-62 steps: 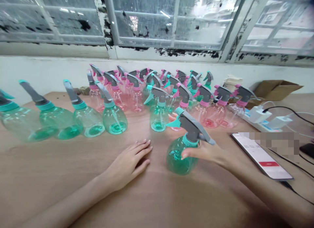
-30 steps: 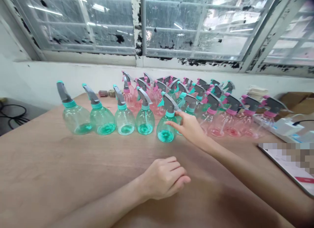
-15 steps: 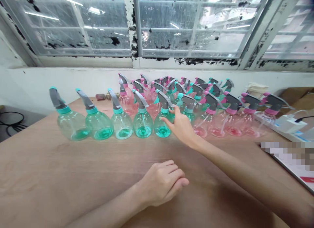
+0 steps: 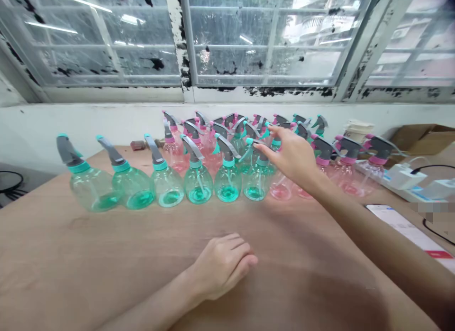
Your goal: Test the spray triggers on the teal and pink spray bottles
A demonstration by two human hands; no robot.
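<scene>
A front row of green spray bottles with grey trigger heads stands on the wooden table. The latest in line, a green spray bottle point(image 4: 227, 184), is upright beside another green spray bottle point(image 4: 255, 181). My right hand point(image 4: 296, 153) hovers over the bottles right of the middle, thumb and fingers apart. Its thumb is close to the second bottle's grey head; whether they touch I cannot tell. Pink spray bottles point(image 4: 280, 186) stand partly hidden behind that hand. My left hand point(image 4: 223, 264) rests on the table nearer to me, fingers curled in, holding nothing.
More pink and green bottles crowd behind the front row, against the wall below the window. At the right are a power strip with white chargers point(image 4: 405, 175), a phone point(image 4: 408, 231), cables and a cardboard box point(image 4: 421, 141). The table point(image 4: 106, 260) has its left edge in view.
My right hand set a green spray bottle into the front row, let go of it and moved right and up. My left hand went from lying flat to curled.
</scene>
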